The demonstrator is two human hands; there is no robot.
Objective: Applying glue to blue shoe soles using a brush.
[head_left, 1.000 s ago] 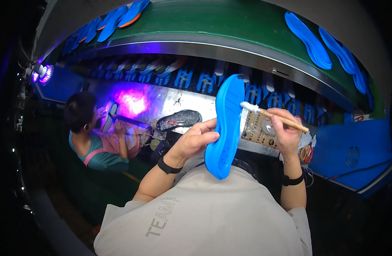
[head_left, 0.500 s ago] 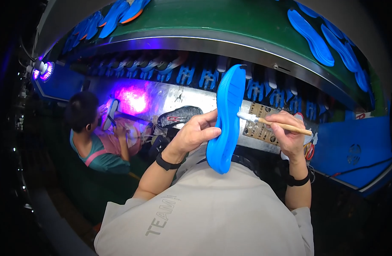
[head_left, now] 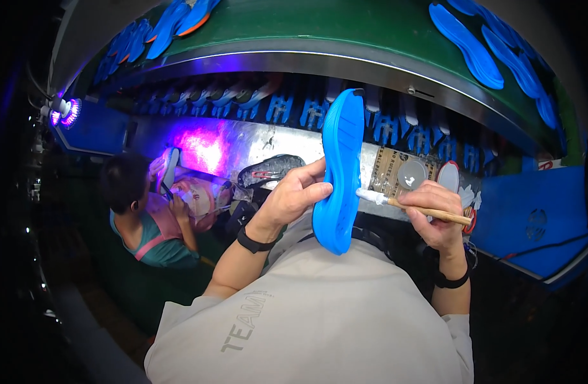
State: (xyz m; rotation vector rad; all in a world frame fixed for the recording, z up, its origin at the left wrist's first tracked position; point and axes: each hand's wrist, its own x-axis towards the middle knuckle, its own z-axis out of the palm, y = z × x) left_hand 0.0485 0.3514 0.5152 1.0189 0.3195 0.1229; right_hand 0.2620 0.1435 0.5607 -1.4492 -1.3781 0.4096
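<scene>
My shirt [head_left: 332, 326]: pale grey-beige, short-sleeved, with darker grey lettering [head_left: 246, 320]. My left wristband [head_left: 254, 242] and right wristband [head_left: 452, 280]: both black. My left hand [head_left: 299, 197] and right hand [head_left: 437, 214]: bare.

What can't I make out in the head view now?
In the head view:
Sole: far face, turned away.
Left hand: some fingertips, hidden behind the sole.
Brush: tip, too small to judge pressure.
Black shoe: part, hidden behind left hand.
Upper-left soles: ends, cut off by top edge.

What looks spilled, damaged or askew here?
Nothing stands out: the left hand holds an elongated blue shoe sole, the right hand a white-tipped wooden-handled brush at its edge; no spill or damage shows.
</scene>
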